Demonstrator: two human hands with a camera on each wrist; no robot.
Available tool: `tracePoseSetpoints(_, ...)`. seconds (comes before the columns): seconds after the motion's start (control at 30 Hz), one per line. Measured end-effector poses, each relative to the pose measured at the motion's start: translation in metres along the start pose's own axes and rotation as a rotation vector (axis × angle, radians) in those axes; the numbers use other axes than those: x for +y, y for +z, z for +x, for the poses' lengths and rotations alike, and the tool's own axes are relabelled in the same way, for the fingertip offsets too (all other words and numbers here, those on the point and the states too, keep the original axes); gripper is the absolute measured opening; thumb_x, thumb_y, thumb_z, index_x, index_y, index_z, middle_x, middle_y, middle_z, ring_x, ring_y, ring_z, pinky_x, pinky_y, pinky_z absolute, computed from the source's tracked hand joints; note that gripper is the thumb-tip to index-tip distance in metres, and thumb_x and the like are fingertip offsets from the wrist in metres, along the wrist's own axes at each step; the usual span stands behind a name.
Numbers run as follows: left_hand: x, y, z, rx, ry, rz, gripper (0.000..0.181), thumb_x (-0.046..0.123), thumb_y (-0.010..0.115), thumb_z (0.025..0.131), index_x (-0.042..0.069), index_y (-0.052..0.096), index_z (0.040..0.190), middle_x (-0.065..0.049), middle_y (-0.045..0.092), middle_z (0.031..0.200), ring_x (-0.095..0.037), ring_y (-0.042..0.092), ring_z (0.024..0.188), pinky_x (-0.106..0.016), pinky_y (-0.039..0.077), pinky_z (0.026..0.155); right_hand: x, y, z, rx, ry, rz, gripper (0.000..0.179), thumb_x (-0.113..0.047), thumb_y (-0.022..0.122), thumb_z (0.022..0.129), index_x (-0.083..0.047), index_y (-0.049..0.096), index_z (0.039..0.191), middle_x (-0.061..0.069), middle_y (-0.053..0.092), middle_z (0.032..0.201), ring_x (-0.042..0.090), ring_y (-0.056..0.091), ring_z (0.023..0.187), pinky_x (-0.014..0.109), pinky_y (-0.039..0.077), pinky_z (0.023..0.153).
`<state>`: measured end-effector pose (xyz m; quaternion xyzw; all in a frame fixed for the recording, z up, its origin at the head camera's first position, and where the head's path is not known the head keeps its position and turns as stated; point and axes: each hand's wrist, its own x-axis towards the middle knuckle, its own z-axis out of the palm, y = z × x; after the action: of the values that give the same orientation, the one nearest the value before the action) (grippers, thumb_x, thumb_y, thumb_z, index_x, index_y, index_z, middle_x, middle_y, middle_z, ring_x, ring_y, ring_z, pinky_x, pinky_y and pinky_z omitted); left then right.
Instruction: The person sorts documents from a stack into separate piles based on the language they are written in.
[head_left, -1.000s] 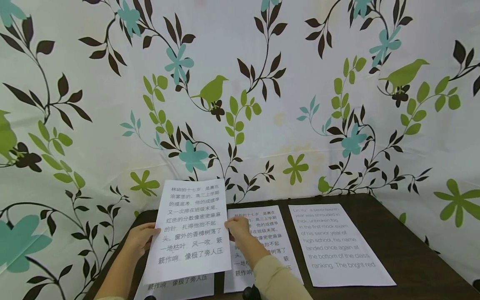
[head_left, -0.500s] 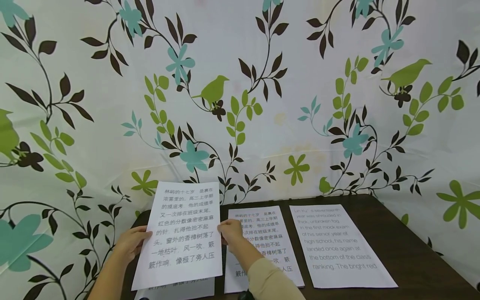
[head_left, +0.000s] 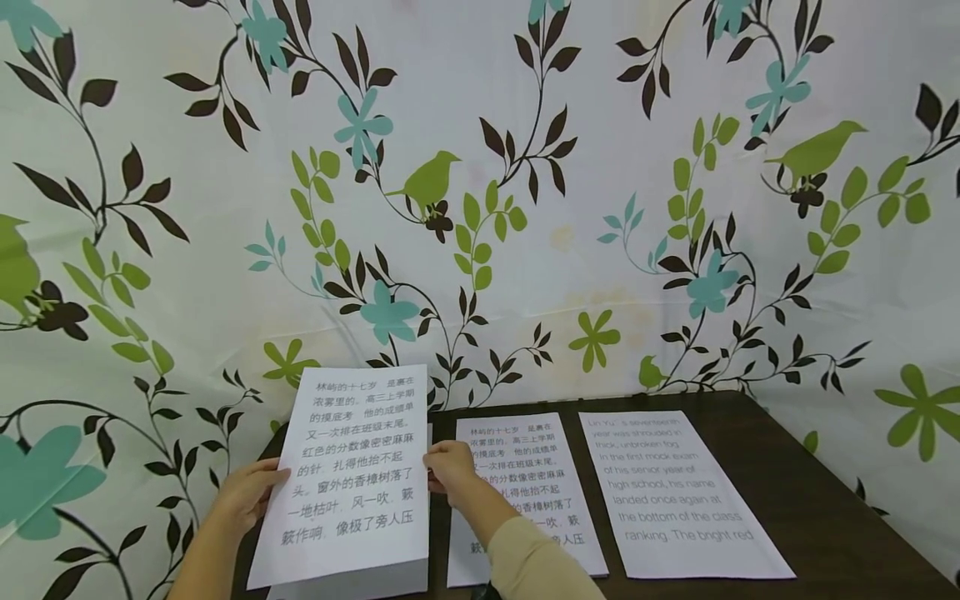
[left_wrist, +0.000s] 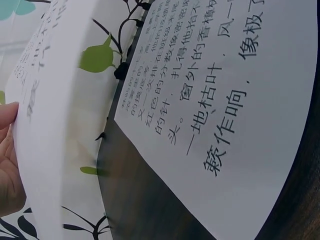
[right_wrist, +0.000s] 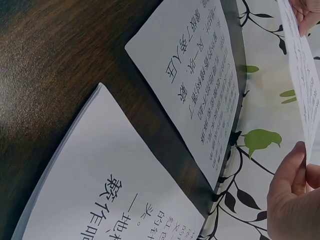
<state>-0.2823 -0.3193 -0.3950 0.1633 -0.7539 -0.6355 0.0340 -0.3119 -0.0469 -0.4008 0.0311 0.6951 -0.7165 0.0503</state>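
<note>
A white sheet of paper printed with Chinese characters (head_left: 352, 475) is held up, tilted, at the left of the head view. My left hand (head_left: 247, 496) pinches its left edge. Its right edge is pinched between the thumb and fingers of my right hand (head_left: 452, 473). In the left wrist view, the raised sheet (left_wrist: 40, 125) stands above a stack of similar printed paper (left_wrist: 265, 145) on the table. From the right wrist, the raised sheet (right_wrist: 302, 80) appears nearly edge-on, with my right hand (right_wrist: 295, 200) at its lower end.
The dark wooden table (head_left: 825, 517) also bears a middle sheet with the same Chinese text (head_left: 517, 492) and, to its right, a sheet printed in English (head_left: 678, 492). A white curtain-like backdrop (head_left: 510, 250) with leaves and birds rises behind the table.
Both hands have carried the raised sheet left and slightly down, more squarely over the left stack. More of the middle sheet shows now.
</note>
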Motion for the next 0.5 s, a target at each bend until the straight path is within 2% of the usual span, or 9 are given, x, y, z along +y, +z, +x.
tracePoseSetpoints(0.23, -0.0039, -0.0034, 0.0000, 0.006, -0.015, 0.001, 0.052, 0.005, 0.055, 0.081, -0.012, 0.031, 0.124, -0.004, 0.059, 0.074, -0.021, 0.058, 0.065, -0.034, 0.047, 0.059, 0.0017, 0.0025, -0.0018, -0.033, -0.010, 0.015, 0.015, 0.006, 0.053, 0.073, 0.004, 0.061, 0.086, 0.008, 0.055, 0.063, 0.013, 0.053, 0.049, 0.026, 0.049, 0.047)
tracePoseSetpoints(0.5, -0.0078, -0.0065, 0.0006, 0.011, -0.033, 0.012, 0.053, 0.004, 0.054, 0.082, -0.013, 0.029, 0.125, -0.004, 0.058, 0.074, -0.020, 0.057, 0.065, -0.034, 0.047, 0.059, 0.0043, 0.0047, -0.0021, -0.080, 0.034, 0.028, 0.015, 0.009, 0.052, 0.073, 0.004, 0.060, 0.085, 0.009, 0.056, 0.063, 0.012, 0.053, 0.046, 0.024, 0.049, 0.047)
